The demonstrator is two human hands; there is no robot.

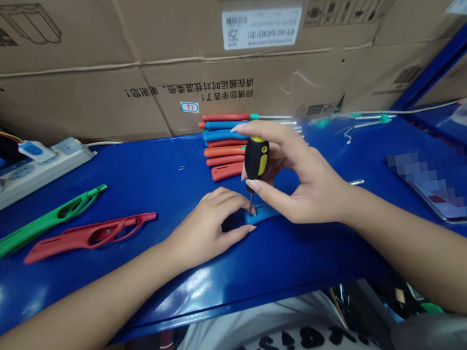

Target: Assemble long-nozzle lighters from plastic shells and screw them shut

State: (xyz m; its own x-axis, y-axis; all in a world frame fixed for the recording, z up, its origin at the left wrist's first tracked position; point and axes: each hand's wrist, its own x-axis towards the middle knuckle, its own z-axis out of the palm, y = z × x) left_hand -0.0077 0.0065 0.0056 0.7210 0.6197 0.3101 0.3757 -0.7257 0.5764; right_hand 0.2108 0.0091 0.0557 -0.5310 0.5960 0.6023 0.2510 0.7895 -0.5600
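My right hand point(300, 179) is closed around a short black-and-yellow screwdriver point(256, 160), held upright with its tip down on a blue plastic part point(261, 215) lying on the blue bench. My left hand point(210, 225) is curled over the left end of that blue part and pins it to the bench; most of the part is hidden under both hands. A metal rod point(356, 183) sticks out to the right behind my right wrist.
A stack of red, orange and blue plastic handles point(224, 147) lies behind my hands. A green shell point(47, 220) and a red shell point(89, 236) lie at left. A white power strip point(18, 175) sits far left, a phone point(437, 185) at right. Cardboard boxes point(214, 43) wall the back.
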